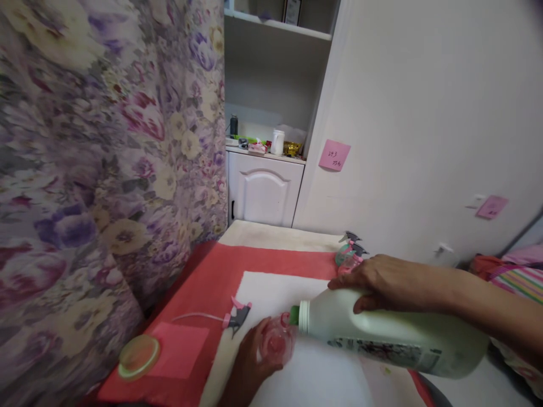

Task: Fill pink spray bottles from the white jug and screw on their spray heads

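Note:
My left hand [250,356] is wrapped round a clear pink spray bottle [278,342] with its top off, low over the white sheet. From the right, my right hand [377,277] grips a large pale green jug [407,333] from above. The jug is tipped on its side, its green spout [294,315] at the small bottle's mouth. I cannot tell whether liquid is flowing. A grey and pink spray nozzle [237,316] with a thin tube lies left of my left hand.
A pale green round lid [139,357] lies on the red cloth [190,299] at the left. Two spray bottles [348,257] stand at the table's far right. A floral curtain [106,169] hangs on the left; a white cabinet [267,189] stands behind.

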`<state>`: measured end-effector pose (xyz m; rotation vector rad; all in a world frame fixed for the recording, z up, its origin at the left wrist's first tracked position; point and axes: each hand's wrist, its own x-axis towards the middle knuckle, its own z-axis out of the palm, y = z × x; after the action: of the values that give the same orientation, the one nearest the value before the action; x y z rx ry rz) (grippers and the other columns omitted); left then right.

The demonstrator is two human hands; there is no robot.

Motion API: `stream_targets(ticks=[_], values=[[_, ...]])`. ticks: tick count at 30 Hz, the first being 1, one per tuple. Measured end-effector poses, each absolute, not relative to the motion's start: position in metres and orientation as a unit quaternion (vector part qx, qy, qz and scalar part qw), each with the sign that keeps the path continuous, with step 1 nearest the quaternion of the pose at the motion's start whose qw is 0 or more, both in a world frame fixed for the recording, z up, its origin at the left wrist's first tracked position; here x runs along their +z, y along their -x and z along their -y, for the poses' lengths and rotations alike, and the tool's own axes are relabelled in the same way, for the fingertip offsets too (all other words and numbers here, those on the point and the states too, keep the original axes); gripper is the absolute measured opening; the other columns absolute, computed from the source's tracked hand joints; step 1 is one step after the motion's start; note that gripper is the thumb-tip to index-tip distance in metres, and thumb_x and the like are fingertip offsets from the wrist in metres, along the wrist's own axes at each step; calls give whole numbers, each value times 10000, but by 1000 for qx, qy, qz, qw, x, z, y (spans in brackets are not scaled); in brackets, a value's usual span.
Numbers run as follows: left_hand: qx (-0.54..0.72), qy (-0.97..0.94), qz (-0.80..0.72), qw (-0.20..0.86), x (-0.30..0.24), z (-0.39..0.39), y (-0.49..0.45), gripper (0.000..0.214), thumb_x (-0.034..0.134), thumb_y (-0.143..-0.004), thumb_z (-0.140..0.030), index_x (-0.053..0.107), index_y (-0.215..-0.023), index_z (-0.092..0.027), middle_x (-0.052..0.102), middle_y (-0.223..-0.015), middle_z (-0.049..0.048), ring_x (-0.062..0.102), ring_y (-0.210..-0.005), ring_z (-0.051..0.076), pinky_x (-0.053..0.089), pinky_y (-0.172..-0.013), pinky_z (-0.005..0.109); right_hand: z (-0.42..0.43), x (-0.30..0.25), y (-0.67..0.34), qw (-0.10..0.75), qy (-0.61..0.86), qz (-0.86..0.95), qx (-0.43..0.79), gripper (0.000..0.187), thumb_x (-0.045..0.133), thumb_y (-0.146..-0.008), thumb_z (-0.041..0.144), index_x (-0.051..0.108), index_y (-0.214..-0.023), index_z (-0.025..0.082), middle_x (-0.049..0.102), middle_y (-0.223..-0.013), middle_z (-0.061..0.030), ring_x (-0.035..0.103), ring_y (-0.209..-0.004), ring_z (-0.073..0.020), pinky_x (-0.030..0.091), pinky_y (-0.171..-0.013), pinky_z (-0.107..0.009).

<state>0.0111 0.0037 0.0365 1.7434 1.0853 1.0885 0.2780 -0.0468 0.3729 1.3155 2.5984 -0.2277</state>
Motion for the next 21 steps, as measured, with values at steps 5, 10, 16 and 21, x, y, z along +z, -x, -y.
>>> stream_targets(ticks=[5, 10, 16, 21], values=[[443, -678, -435, 393, 34, -4, -11, 772, 772, -560, -111, 558, -1292, -235, 644, -1334, 110, 583, -1249, 320, 463, -1082, 446, 46, 374, -277, 111, -444, -885, -83, 348, 567, -936, 393, 612, -1262, 280, 753, -994, -85, 679, -891, -221, 474, -767, -284], [448, -682, -428, 389, 31, -6, -11, 785, 765, -557, -96, 551, -1291, -271, 647, -1331, 88, 581, -1253, 314, 460, -1085, 462, 47, 375, -277, 116, -448, -883, -80, 347, 569, -934, 399, 613, -1256, 277, 753, -992, -89, 670, -886, -223, 477, -766, -287], [440, -684, -433, 389, 27, -8, -11, 783, 793, -550, -131, 555, -1286, -249, 648, -1325, 104, 589, -1239, 316, 469, -1071, 448, 47, 376, -274, 117, -452, -880, -86, 343, 587, -925, 375, 622, -1253, 282, 751, -986, -81, 657, -877, -217, 470, -764, -286], [432, -683, -433, 399, 29, -6, -10, 782, 780, -579, -141, 527, -1310, -252, 630, -1344, 105, 568, -1262, 308, 454, -1085, 451, 47, 376, -275, 110, -448, -883, -84, 343, 564, -936, 383, 615, -1261, 288, 746, -982, -81, 653, -872, -214, 471, -761, -289]])
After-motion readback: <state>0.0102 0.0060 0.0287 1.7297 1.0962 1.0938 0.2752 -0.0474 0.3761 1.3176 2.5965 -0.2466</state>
